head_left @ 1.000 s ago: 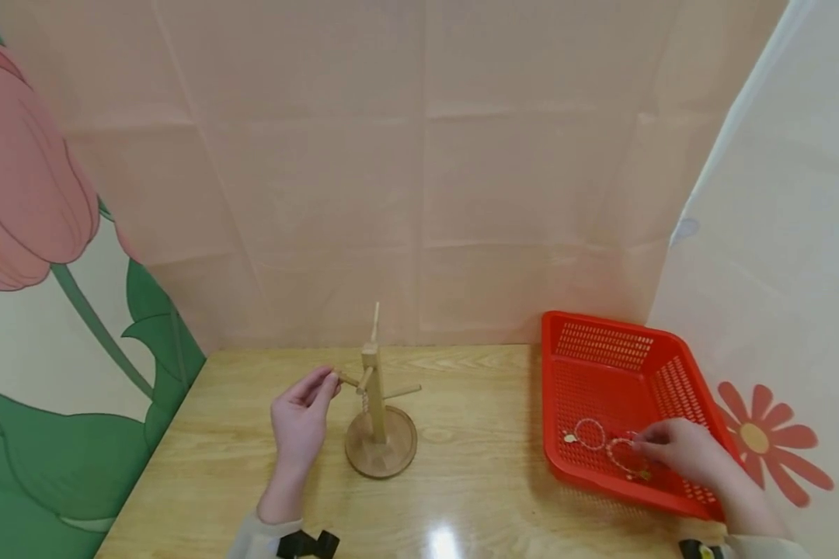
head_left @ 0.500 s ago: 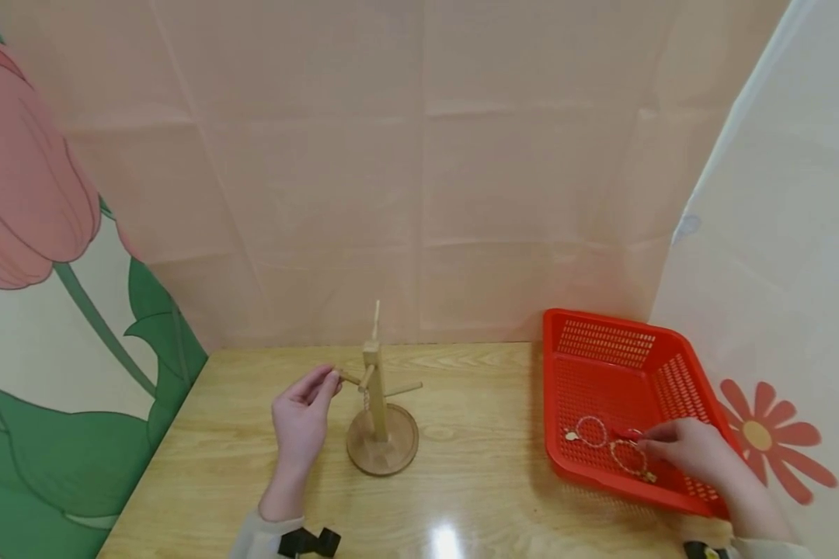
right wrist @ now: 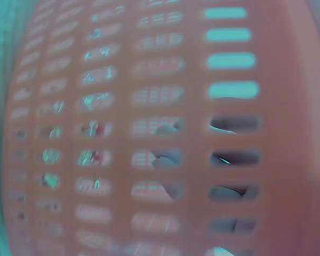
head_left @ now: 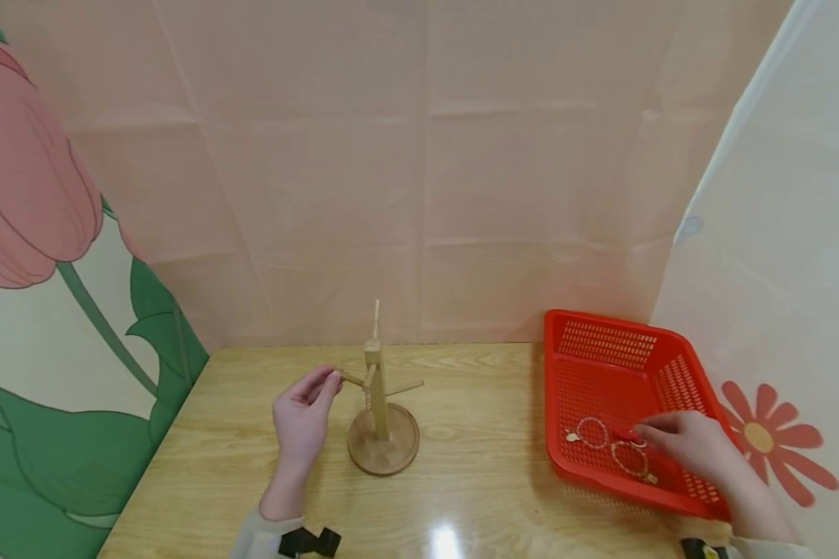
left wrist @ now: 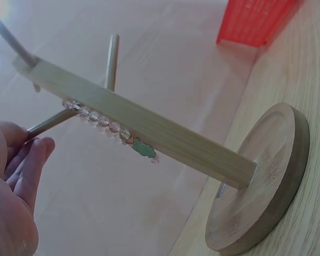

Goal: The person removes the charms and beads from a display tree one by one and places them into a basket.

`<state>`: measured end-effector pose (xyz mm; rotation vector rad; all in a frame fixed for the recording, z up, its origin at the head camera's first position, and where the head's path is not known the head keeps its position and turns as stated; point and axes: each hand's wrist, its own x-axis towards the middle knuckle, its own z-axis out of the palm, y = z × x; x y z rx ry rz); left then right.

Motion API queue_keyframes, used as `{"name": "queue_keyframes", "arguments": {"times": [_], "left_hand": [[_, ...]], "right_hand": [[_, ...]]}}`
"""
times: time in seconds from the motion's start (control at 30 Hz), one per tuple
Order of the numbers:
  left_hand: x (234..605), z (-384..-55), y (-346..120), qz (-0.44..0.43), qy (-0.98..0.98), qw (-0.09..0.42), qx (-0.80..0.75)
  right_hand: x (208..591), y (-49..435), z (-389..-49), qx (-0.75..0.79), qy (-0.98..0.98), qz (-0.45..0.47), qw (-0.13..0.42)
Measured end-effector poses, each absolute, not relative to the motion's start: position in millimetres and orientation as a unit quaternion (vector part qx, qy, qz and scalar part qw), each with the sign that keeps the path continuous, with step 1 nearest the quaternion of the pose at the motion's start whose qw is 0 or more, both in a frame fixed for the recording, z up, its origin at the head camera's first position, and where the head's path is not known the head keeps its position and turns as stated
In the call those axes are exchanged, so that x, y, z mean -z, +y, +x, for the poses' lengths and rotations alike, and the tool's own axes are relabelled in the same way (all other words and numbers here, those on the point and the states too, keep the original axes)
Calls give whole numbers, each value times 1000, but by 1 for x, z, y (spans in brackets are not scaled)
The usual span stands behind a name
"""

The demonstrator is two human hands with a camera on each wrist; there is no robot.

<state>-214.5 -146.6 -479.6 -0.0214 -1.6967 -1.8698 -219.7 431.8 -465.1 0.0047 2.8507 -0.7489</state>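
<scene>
A wooden stand with pegs (head_left: 380,404) rises from a round base on the table. My left hand (head_left: 299,423) pinches the tip of its left peg between thumb and fingers. In the left wrist view a clear-beaded bracelet (left wrist: 103,121) with a green charm hangs from this stand. My right hand (head_left: 692,446) reaches into the red basket (head_left: 555,388), fingertips at a small red piece (head_left: 625,436) beside a beaded bracelet (head_left: 629,460). Whether they grip anything cannot be made out. Left of it lies another bracelet (head_left: 592,432) with a pale charm. The basket wall blocks the right wrist view.
The wooden table (head_left: 475,419) carries stand and basket, with a gap between them. Behind it hangs a creased pinkish sheet (head_left: 419,194). A pale panel with a printed flower (head_left: 753,436) stands right of the basket.
The right hand's fingertips have shifted slightly up and away from the nearer bracelet, over the red piece. The left hand keeps its hold on the peg.
</scene>
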Motion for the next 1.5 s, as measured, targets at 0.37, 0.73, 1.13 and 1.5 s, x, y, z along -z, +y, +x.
{"name": "queue_keyframes", "arguments": {"times": [0.37, 0.73, 1.13, 1.5], "left_hand": [[481, -214, -147, -11, -633, 308, 710], [480, -213, -146, -17, -621, 312, 719], [481, -214, -145, -26, -618, 329, 714], [481, -212, -142, -46, -623, 350, 698]], "right_hand": [[443, 398, -216, 295, 955, 11, 23], [424, 334, -212, 357, 929, 0, -99], [411, 259, -212, 406, 896, -57, -171], [411, 186, -217, 491, 838, -131, -198]]}}
